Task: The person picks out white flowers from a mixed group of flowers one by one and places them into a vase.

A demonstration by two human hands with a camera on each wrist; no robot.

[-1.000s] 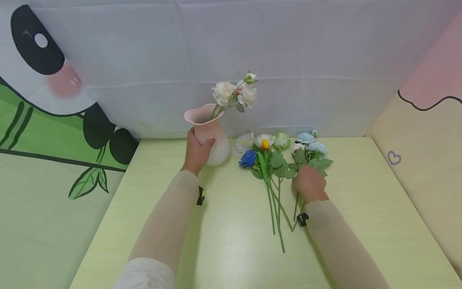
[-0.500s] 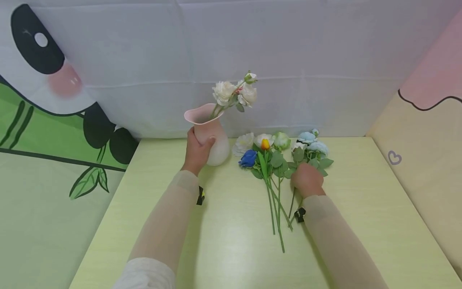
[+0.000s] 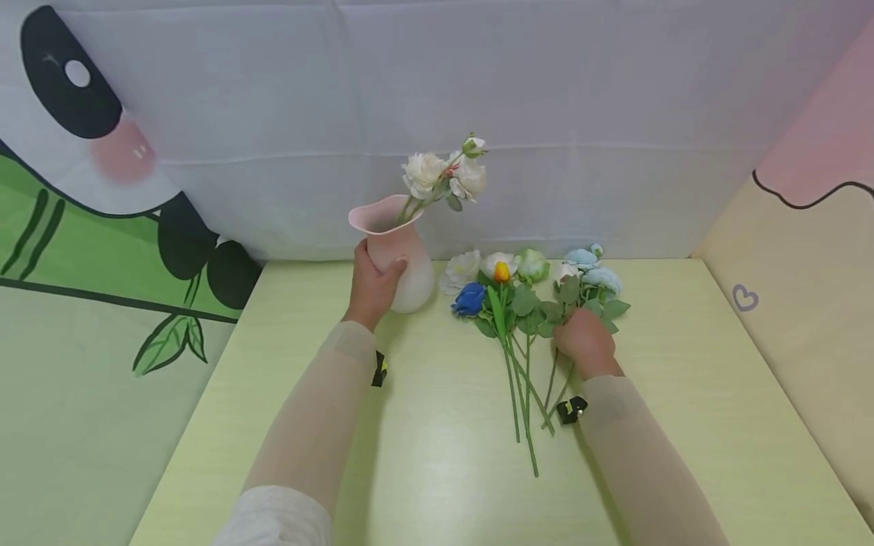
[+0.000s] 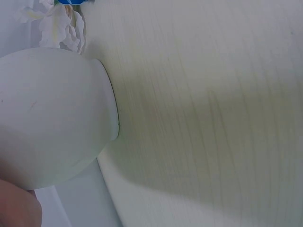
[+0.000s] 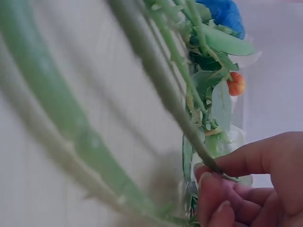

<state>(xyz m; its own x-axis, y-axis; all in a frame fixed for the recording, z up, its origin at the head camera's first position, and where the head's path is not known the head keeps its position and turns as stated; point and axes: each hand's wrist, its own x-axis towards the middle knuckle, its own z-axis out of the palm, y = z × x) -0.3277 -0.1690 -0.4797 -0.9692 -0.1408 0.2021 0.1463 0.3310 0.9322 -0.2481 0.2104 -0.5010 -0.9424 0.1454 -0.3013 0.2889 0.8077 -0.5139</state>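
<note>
My left hand (image 3: 373, 287) grips the pink-and-white vase (image 3: 412, 265) around its side. Cream flowers (image 3: 437, 176) stand in it, leaning right over the wavy rim. In the left wrist view, the pale round lower part of the vase (image 4: 52, 113) shows, with a bit of my left hand (image 4: 19, 205) at the corner. My right hand (image 3: 586, 341) is over the flowers at the right, among leaves below the light-blue blooms (image 3: 592, 269). In the right wrist view, thumb and fingers of my right hand (image 5: 255, 184) pinch a thin flower stem (image 5: 165, 90); its bloom is hidden there.
Left of my right hand lie a blue flower (image 3: 470, 300), an orange tulip (image 3: 501, 273), a white flower (image 3: 461, 271) and a green one (image 3: 533, 266). Their stems point toward the table's front. A white cloth wall (image 3: 580, 114) rises behind the table (image 3: 437, 455).
My right hand has shifted slightly, and the lower stem ends under it have swung left. The pale flower beside the blue blooms has moved a little. My left hand and the vase stay put.
</note>
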